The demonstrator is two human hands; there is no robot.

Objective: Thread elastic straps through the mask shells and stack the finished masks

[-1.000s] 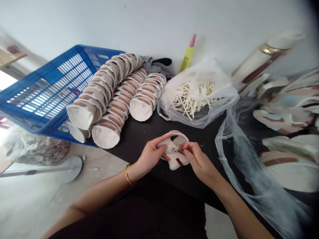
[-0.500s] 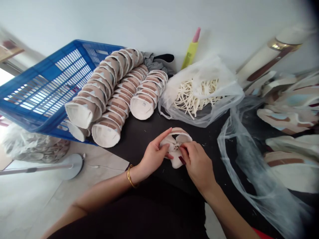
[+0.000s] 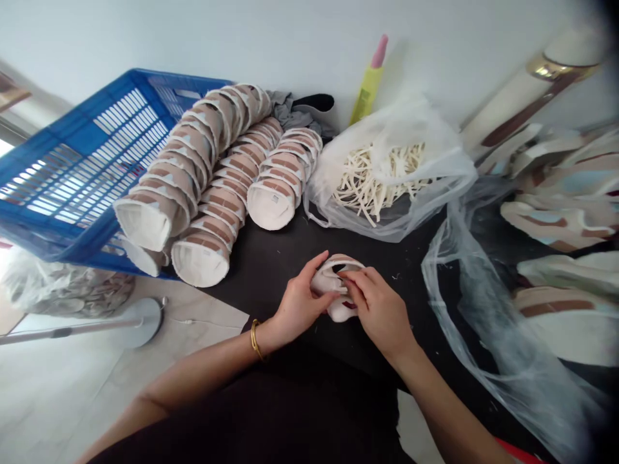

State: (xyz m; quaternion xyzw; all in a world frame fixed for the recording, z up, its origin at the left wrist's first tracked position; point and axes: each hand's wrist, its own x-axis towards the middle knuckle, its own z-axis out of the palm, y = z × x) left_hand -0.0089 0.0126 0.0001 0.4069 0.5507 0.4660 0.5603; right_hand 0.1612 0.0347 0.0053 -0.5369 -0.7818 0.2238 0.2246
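Low over the black table, a cream and brown shoe upper [image 3: 342, 313] is between my two hands, with a dark red patch on its lower part. My left hand [image 3: 300, 301] grips its left side, thumb laid across it and index finger along the upper edge. The fingers of my right hand [image 3: 382, 309] are closed in a pinch at the opening in its middle. Those fingers cover whatever they pinch. Beyond my hands lies a clear plastic bag [image 3: 411, 222] of cream strips [image 3: 372, 177].
Nested rows of shoe uppers [image 3: 200, 258] lean by a blue crate [image 3: 87, 248] at left. More uppers [image 3: 565, 316] and loose plastic film [image 3: 507, 361] lie at right. A yellow bottle with a pink tip [image 3: 366, 90] stands by the wall.
My right fingers have moved up and left over the middle of the shoe upper. My left thumb now lies across it, lower than before. The camera view has shifted slightly.
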